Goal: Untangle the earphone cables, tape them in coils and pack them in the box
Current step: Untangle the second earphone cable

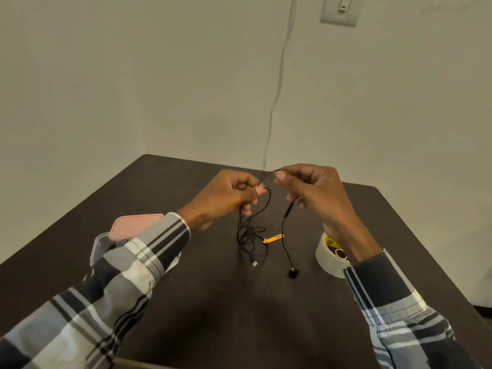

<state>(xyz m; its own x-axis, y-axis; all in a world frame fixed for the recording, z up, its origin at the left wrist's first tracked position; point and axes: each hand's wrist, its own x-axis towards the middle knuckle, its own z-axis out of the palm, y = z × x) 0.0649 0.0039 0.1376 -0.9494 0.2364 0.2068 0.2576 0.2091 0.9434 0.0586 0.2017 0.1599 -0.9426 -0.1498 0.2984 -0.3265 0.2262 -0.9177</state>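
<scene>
While raised over table (207, 302), both hands pinched shut: left hand (226, 198), right hand (311, 193) grip earphone cable (267, 206).

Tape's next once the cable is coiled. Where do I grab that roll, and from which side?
Take the tape roll by its outer wall, fingers across opposite sides, coming from above. It lies flat on the table with the hole facing up, so the sides are free. It sits just under the right hand wrist, so that hand is probably the handier one.
</scene>
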